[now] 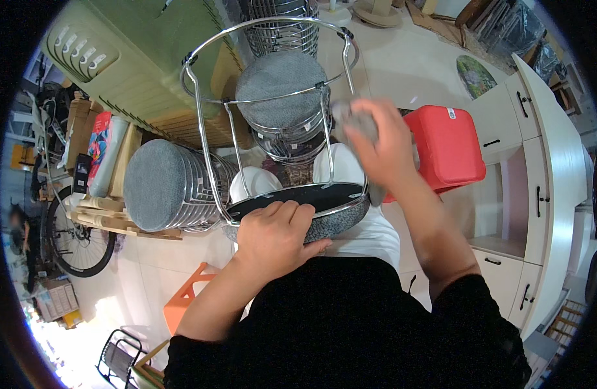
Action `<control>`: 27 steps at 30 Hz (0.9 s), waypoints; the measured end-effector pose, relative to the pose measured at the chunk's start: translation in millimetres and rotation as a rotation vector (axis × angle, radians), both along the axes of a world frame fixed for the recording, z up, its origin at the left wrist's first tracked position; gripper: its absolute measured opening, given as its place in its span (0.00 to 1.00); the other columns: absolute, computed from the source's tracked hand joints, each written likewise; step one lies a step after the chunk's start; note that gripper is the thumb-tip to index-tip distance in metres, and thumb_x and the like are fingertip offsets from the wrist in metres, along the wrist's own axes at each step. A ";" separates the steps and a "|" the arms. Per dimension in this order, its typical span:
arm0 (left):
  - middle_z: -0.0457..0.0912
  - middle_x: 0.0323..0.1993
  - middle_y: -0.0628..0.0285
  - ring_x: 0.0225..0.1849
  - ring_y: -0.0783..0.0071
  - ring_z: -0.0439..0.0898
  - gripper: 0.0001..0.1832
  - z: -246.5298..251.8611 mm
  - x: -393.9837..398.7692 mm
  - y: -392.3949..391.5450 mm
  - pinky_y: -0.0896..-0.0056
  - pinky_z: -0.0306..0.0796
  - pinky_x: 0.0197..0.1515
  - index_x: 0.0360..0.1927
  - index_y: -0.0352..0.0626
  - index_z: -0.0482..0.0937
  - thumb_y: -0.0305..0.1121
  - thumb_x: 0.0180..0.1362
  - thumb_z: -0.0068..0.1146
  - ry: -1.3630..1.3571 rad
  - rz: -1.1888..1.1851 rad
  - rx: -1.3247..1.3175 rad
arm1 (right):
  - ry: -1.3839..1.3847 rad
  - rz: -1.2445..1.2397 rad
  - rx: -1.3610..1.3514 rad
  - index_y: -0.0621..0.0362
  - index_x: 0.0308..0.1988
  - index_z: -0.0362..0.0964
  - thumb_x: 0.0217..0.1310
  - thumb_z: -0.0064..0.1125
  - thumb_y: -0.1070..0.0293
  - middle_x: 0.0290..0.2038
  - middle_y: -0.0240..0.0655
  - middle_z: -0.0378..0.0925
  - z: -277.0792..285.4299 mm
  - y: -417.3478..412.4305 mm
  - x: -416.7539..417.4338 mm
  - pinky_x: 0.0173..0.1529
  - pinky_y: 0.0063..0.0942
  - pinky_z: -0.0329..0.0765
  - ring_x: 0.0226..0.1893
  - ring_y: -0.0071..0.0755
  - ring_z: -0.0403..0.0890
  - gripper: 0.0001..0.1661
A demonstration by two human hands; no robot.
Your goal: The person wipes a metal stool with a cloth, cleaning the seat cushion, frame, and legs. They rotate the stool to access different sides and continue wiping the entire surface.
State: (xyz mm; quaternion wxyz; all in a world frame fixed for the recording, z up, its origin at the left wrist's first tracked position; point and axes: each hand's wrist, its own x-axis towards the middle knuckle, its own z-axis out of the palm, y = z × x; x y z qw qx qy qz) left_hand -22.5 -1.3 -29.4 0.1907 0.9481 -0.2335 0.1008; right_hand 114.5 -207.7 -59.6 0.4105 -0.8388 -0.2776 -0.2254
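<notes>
A round stool with a chrome frame point(204, 126) and a grey fabric seat point(339, 222) lies tipped across my lap, its black underside facing away from me and its legs pointing forward. My left hand point(274, 233) grips the near edge of the padded seat. By the stool's right legs, my right hand point(378, 138) holds a crumpled grey cloth point(362, 124), both slightly blurred. The cloth hangs down towards the seat's right rim; whether it touches the metal cannot be told.
Stacked grey stools point(281, 90) stand ahead, with another stack point(155, 185) at left. A red plastic bin point(456, 146) stands at right before a white cabinet point(500, 277). Left are a green panel point(147, 44), an orange plastic stool point(184, 296) and a bicycle wheel point(79, 233).
</notes>
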 end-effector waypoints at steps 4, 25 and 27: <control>0.75 0.25 0.66 0.27 0.68 0.79 0.25 0.8 -0.4 -1.3 0.68 0.74 0.27 0.30 0.47 0.74 0.52 0.38 0.74 -0.014 0.005 0.025 | -0.141 -0.063 -0.031 0.54 0.48 0.73 0.55 0.66 0.64 0.45 0.44 0.77 19.5 29.1 94.3 0.51 0.44 0.75 0.47 0.56 0.78 0.19; 0.74 0.25 0.64 0.28 0.66 0.79 0.25 2.0 -0.8 -4.8 0.66 0.74 0.29 0.29 0.46 0.73 0.50 0.38 0.74 0.018 0.017 0.019 | -0.078 -0.145 -0.065 0.58 0.48 0.72 0.57 0.66 0.65 0.45 0.44 0.78 9.8 17.2 50.1 0.50 0.42 0.75 0.46 0.52 0.79 0.20; 0.75 0.26 0.63 0.29 0.65 0.80 0.25 -0.2 -1.1 -5.1 0.65 0.75 0.29 0.29 0.46 0.73 0.50 0.39 0.74 0.031 0.028 0.012 | -0.121 -0.174 -0.103 0.57 0.49 0.72 0.57 0.66 0.64 0.46 0.42 0.78 22.4 31.8 89.4 0.51 0.41 0.75 0.47 0.52 0.79 0.20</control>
